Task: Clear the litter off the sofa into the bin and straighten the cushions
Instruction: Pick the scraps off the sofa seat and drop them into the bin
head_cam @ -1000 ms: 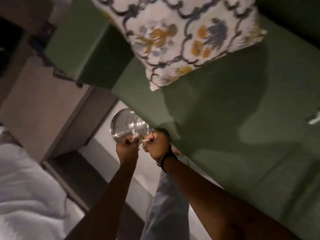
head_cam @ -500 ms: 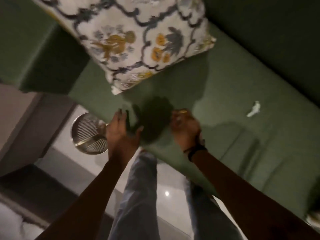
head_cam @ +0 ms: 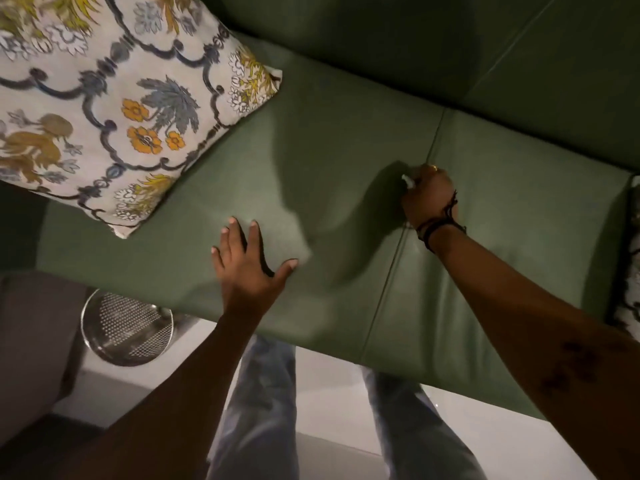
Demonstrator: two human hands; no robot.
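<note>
A small white scrap of litter (head_cam: pixel 407 181) sits pinched in my right hand (head_cam: pixel 427 199), whose fingers are curled tightly around it so only a bit of white shows at the knuckles. That hand is down on the green sofa (head_cam: pixel 332 161), right on the seam (head_cam: pixel 412 216) where the two seat cushions meet. A dark thread bracelet (head_cam: pixel 438 225) circles that wrist.

My left hand (head_cam: pixel 247 268) lies flat on the left seat cushion near its front edge, fingers spread wide and holding nothing, well apart from the right one.

Beyond it, at the sofa's left end, a patterned cushion (head_cam: pixel 114 98) with orange flowers and dark blue scrollwork on a pale ground lies tilted, one corner pointing toward the front edge. At the far right edge a sliver of another patterned cushion (head_cam: pixel 633 271) shows.

Below the seat, on the pale floor (head_cam: pixel 329 393), stands the round perforated metal bin (head_cam: pixel 126 327), just beside the sofa's front and below my left forearm. My legs in blue jeans (head_cam: pixel 263 410) stand against the sofa's front.
</note>
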